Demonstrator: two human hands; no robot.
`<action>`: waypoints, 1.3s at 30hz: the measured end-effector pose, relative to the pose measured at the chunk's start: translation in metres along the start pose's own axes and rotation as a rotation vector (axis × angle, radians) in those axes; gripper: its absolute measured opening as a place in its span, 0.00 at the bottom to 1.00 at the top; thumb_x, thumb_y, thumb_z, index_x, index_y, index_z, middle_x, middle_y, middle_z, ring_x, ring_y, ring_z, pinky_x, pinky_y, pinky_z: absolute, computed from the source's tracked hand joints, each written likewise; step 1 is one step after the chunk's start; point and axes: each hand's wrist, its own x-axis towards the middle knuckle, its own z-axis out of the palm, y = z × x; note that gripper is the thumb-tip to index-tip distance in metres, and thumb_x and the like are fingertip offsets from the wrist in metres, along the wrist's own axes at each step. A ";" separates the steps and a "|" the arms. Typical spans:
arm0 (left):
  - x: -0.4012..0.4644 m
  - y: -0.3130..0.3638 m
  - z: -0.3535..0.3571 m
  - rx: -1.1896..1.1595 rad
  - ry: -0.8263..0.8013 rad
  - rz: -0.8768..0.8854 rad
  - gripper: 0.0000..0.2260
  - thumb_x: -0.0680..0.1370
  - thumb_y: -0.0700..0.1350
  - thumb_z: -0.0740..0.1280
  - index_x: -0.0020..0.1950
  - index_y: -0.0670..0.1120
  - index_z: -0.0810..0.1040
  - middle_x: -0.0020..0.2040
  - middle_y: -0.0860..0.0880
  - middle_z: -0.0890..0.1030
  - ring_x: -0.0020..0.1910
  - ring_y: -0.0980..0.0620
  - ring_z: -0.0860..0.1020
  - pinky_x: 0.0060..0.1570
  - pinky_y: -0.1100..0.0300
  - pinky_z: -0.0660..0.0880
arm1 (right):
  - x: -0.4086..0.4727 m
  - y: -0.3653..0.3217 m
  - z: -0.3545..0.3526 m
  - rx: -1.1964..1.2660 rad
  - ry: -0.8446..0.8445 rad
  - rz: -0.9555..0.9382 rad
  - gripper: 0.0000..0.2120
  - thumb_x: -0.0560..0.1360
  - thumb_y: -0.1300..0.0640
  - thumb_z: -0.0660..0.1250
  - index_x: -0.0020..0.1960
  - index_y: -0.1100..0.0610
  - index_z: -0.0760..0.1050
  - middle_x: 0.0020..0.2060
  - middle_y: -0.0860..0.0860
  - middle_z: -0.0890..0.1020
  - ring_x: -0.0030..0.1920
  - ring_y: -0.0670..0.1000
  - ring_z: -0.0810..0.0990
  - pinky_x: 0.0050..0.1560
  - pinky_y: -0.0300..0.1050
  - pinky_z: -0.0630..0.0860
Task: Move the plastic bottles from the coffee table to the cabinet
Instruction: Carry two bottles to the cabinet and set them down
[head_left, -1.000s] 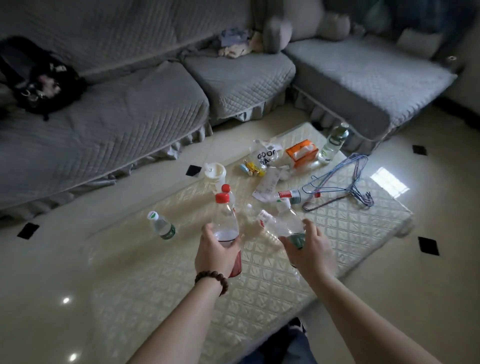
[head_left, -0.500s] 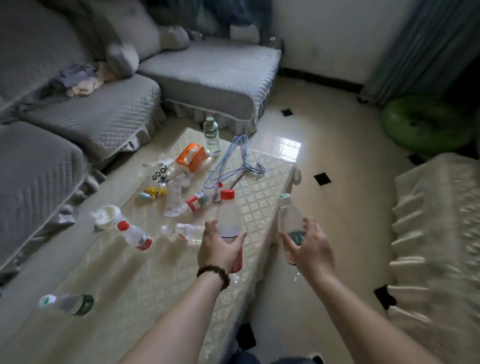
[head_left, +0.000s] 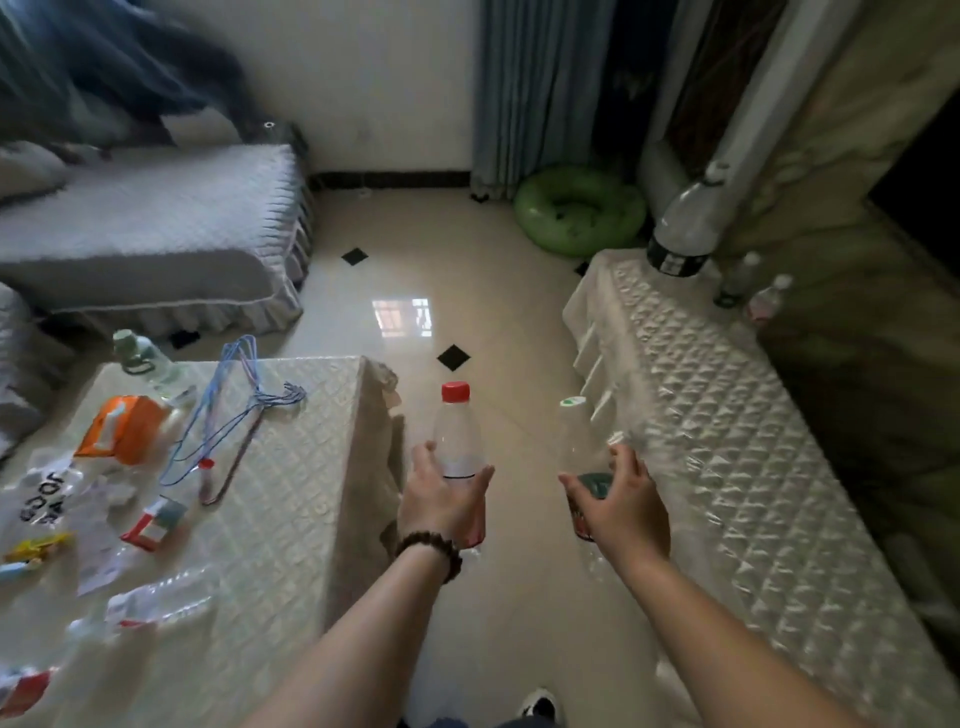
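Note:
My left hand (head_left: 441, 501) grips a clear bottle with a red cap (head_left: 457, 436), held upright over the floor between the two pieces of furniture. My right hand (head_left: 621, 506) holds a clear bottle with a white cap and green label (head_left: 579, 441) beside the near edge of the cabinet (head_left: 727, 441) at right, which is draped in a quilted cover. The coffee table (head_left: 291, 467) lies at left. On it a green-capped bottle (head_left: 143, 358) stands at the far corner and blurred bottles (head_left: 156, 605) lie at the near left. Three bottles, one large (head_left: 685, 223), stand at the cabinet's far end.
Blue wire hangers (head_left: 234, 410), an orange box (head_left: 122, 428) and plastic wrappers share the coffee table. A grey sofa (head_left: 156, 234) runs along the left. A green inflatable ring (head_left: 579, 210) lies on the tiled floor by the curtains. My shoe (head_left: 537, 706) shows below.
My view has swung right from the coffee table toward the cabinet. Both hands carried their bottles off the table and now hold them over the floor gap.

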 end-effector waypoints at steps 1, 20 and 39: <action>-0.002 0.011 0.017 -0.003 -0.022 0.017 0.32 0.67 0.58 0.74 0.64 0.49 0.65 0.57 0.46 0.77 0.53 0.45 0.77 0.48 0.57 0.73 | 0.008 0.013 -0.012 0.005 0.018 0.020 0.33 0.69 0.37 0.68 0.65 0.55 0.65 0.60 0.55 0.76 0.58 0.57 0.75 0.48 0.48 0.74; 0.035 0.132 0.200 0.061 -0.338 0.198 0.36 0.67 0.56 0.75 0.69 0.50 0.62 0.63 0.46 0.74 0.57 0.48 0.75 0.57 0.53 0.75 | 0.103 0.134 -0.086 0.069 0.207 0.360 0.33 0.68 0.37 0.69 0.65 0.55 0.65 0.59 0.54 0.76 0.56 0.56 0.76 0.46 0.50 0.77; 0.247 0.250 0.299 0.221 -0.531 0.339 0.35 0.67 0.59 0.73 0.68 0.50 0.63 0.62 0.49 0.75 0.56 0.49 0.76 0.53 0.53 0.76 | 0.310 0.114 -0.056 0.039 0.315 0.632 0.34 0.69 0.36 0.68 0.66 0.56 0.64 0.61 0.55 0.76 0.57 0.57 0.76 0.44 0.48 0.75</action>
